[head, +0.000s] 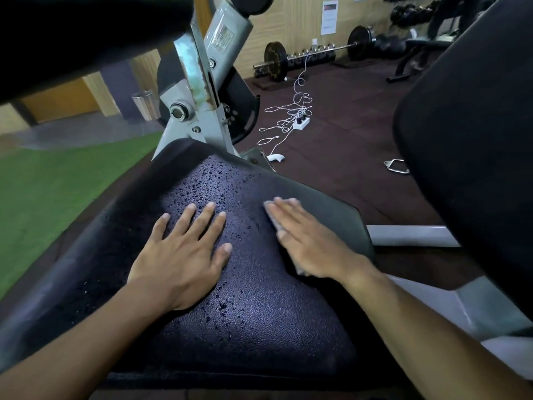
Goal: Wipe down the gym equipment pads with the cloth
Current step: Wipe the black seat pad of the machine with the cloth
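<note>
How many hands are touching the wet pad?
2: the left hand lies flat on the pad; the right hand presses the cloth near its right edge.

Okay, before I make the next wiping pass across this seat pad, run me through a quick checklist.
1. Small white cloth under flat right hand: ok.
2. Left hand bracing the black textured vinyl seat pad: ok.
3. Water droplets left to wipe on the pad's far and left parts: not ok.
4. Left hand clear of the cloth's leftward path: not ok.
5. Cloth clean enough: cannot tell.
</note>
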`<action>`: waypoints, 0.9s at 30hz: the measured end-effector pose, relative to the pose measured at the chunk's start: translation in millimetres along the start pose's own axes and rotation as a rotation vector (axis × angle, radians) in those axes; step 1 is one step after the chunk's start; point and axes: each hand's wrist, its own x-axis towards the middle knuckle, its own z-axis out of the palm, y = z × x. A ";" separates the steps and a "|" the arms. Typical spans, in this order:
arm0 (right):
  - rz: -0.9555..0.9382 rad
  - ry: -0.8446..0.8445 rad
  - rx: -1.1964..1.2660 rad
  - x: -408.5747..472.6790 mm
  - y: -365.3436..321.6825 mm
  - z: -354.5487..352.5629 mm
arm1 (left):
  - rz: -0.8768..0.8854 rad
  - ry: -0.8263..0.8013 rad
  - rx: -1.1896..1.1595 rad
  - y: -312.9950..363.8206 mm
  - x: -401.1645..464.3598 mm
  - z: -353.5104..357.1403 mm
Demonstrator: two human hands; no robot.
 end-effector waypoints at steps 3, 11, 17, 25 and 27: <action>0.260 0.034 -0.053 27.1 38.7 -1.9 | -0.004 0.001 -0.012 -0.5 0.5 1.0; 0.124 -0.005 0.021 83.4 -39.0 4.4 | -0.013 0.002 -0.013 -0.9 2.0 1.6; -0.095 -0.042 0.019 -27.1 -61.2 3.0 | 0.000 -0.036 -0.023 -3.3 0.7 -2.3; 0.443 0.010 0.006 -4.2 -5.3 -10.0 | -0.004 -0.068 -0.001 -43.2 -20.8 -14.0; 0.409 0.004 0.037 21.8 -29.6 -8.1 | -0.021 -0.063 -0.005 -55.5 -28.4 -14.9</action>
